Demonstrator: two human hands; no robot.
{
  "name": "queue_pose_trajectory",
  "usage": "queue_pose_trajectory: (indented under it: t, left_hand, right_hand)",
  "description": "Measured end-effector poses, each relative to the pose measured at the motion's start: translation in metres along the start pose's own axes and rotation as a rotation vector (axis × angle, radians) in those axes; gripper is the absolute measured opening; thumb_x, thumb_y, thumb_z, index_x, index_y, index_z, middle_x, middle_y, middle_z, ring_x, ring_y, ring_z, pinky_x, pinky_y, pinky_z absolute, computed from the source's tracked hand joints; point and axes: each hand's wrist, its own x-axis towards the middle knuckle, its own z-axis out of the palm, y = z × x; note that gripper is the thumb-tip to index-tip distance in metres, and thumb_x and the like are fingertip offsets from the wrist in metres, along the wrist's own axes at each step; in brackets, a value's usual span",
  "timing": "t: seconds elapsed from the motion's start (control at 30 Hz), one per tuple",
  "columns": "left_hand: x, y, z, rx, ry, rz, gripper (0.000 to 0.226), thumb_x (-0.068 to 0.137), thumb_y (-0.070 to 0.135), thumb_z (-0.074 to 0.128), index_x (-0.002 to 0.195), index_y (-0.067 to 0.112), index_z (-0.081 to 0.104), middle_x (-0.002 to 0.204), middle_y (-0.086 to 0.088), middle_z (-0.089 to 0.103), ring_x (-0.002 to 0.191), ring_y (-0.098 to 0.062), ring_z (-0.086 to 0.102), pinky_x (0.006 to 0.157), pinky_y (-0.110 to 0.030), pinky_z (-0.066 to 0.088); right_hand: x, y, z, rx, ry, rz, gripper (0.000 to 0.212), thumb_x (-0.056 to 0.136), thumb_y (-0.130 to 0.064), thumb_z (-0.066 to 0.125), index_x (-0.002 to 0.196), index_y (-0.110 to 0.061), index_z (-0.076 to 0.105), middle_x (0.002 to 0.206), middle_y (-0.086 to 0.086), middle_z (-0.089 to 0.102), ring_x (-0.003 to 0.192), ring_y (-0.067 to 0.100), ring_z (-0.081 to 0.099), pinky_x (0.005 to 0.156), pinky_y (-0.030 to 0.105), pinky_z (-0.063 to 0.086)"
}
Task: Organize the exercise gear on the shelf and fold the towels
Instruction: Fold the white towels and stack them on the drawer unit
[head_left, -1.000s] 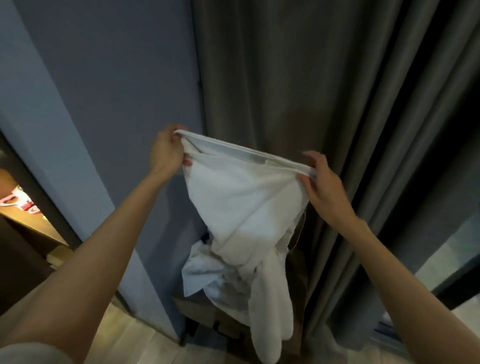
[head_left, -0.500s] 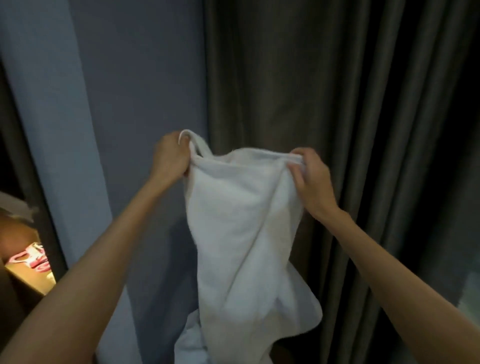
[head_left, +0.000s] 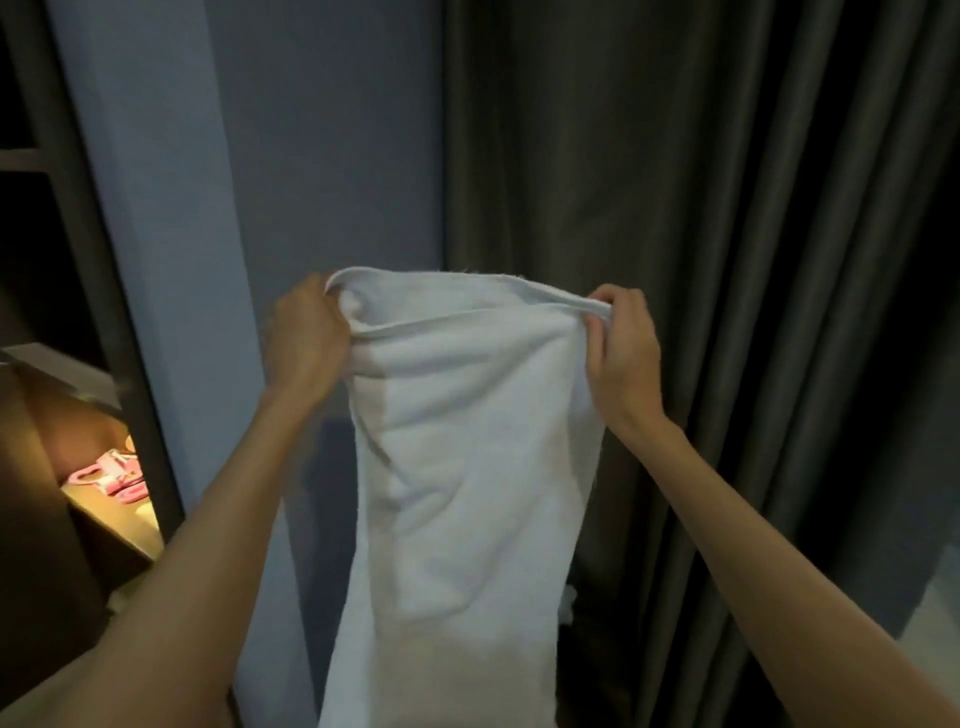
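Left hand (head_left: 306, 343) fingers curled gripping white towel (head_left: 462, 467) top corner, right hand (head_left: 623, 353) fingers pinching opposite corner

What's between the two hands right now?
In the head view, the towel fills that stretch: its top edge runs from the left hand to the right hand, both gripping it, and the rest hangs below.

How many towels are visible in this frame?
1: a white towel held up before the curtain, left hand and right hand gripping its top corners. A white scrap behind its lower right may be another, mostly hidden.
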Motion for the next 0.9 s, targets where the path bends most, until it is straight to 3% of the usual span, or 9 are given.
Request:
queue_pose_trajectory:
  t: [0.07, 0.17, 0.27, 0.37, 0.5, 0.63, 0.7, 0.77, 0.9]
  left_hand:
    - [-0.001, -0.014, -0.007, 0.134, -0.076, -0.025, 0.031, 0.099, 0.025, 0.036, 0.112, 0.010, 0.060, 0.111, -0.023, 0.063, 0.101, -0.043, 0.058, 0.083, -0.046, 0.046]
    - [-0.013, -0.028, -0.017, 0.082, 0.003, -0.007, 0.035, 0.097, 0.026, 0.033, 0.104, 0.009, 0.063, 0.105, -0.017, 0.064, 0.094, -0.038, 0.059, 0.080, -0.045, 0.049]
    - [-0.017, -0.029, -0.023, -0.201, -0.265, -0.212, 0.031, 0.098, 0.017, 0.035, 0.101, 0.005, 0.063, 0.101, -0.017, 0.061, 0.089, -0.032, 0.057, 0.073, -0.034, 0.044]
    - [-0.026, -0.036, -0.035, -0.479, -0.482, -0.513, 0.024, 0.095, 0.020, 0.040, 0.075, 0.019, 0.052, 0.080, -0.004, 0.052, 0.068, -0.018, 0.048, 0.057, -0.026, 0.034]
    - [-0.050, -0.047, -0.042, -0.654, -0.689, -0.620, 0.026, 0.097, 0.036, 0.043, 0.079, 0.022, 0.056, 0.073, -0.001, 0.060, 0.060, -0.014, 0.058, 0.059, -0.024, 0.044]
    - [-0.056, -0.074, -0.054, -0.711, -1.052, -0.258, 0.057, 0.074, 0.070, 0.060, 0.115, 0.031, 0.057, 0.107, 0.010, 0.068, 0.100, -0.006, 0.065, 0.077, -0.022, 0.055]
    - [-0.056, -0.084, -0.062, -0.627, -1.207, -0.066, 0.089, 0.046, 0.065, 0.082, 0.124, 0.036, 0.050, 0.119, 0.016, 0.060, 0.106, 0.000, 0.061, 0.077, -0.016, 0.053]
    - [-0.056, -0.088, -0.065, -0.585, -1.259, -0.024, 0.098, 0.030, 0.054, 0.090, 0.118, 0.037, 0.053, 0.109, 0.018, 0.064, 0.094, 0.006, 0.063, 0.070, -0.010, 0.050]
    - [-0.056, -0.093, -0.049, -0.644, -1.169, -0.160, 0.097, 0.022, 0.057, 0.092, 0.109, 0.025, 0.063, 0.096, 0.009, 0.072, 0.088, -0.007, 0.069, 0.065, -0.018, 0.054]
  right_hand:
    - [-0.011, -0.004, 0.004, -0.038, -0.128, 0.007, 0.008, 0.099, -0.016, 0.045, 0.101, -0.023, 0.047, 0.102, -0.008, 0.047, 0.084, 0.002, 0.050, 0.076, 0.012, 0.040]
    - [-0.027, -0.011, 0.004, 0.005, -0.061, 0.097, 0.006, 0.100, -0.019, 0.044, 0.104, -0.023, 0.045, 0.105, -0.008, 0.045, 0.086, -0.013, 0.049, 0.072, 0.000, 0.037]
    - [-0.040, -0.019, 0.007, 0.045, -0.115, 0.169, 0.005, 0.099, -0.018, 0.044, 0.103, -0.020, 0.045, 0.105, -0.002, 0.049, 0.084, -0.012, 0.048, 0.070, 0.000, 0.036]
    - [-0.052, -0.022, 0.001, -0.001, -0.204, 0.136, 0.005, 0.099, -0.021, 0.045, 0.103, -0.022, 0.044, 0.104, -0.003, 0.049, 0.083, -0.003, 0.049, 0.071, 0.009, 0.037]
    - [-0.066, -0.036, -0.003, 0.005, -0.206, 0.158, 0.010, 0.097, -0.021, 0.051, 0.105, -0.022, 0.045, 0.104, -0.003, 0.053, 0.084, -0.001, 0.051, 0.074, 0.010, 0.039]
    - [-0.081, -0.049, -0.013, 0.100, -0.149, 0.191, 0.012, 0.095, -0.017, 0.055, 0.104, -0.019, 0.047, 0.098, -0.011, 0.054, 0.084, -0.008, 0.053, 0.074, 0.006, 0.041]
    - [-0.088, -0.054, -0.018, 0.143, -0.131, 0.222, 0.013, 0.094, -0.015, 0.057, 0.104, -0.017, 0.049, 0.096, -0.015, 0.054, 0.083, -0.011, 0.053, 0.073, 0.006, 0.042]
    - [-0.093, -0.056, -0.022, 0.183, -0.115, 0.259, 0.014, 0.092, -0.015, 0.060, 0.103, -0.015, 0.050, 0.095, -0.015, 0.055, 0.082, -0.011, 0.054, 0.071, 0.006, 0.043]
    - [-0.100, -0.048, -0.026, 0.231, -0.142, 0.418, 0.018, 0.091, -0.022, 0.063, 0.106, -0.016, 0.055, 0.099, -0.010, 0.059, 0.080, -0.009, 0.056, 0.067, 0.007, 0.046]
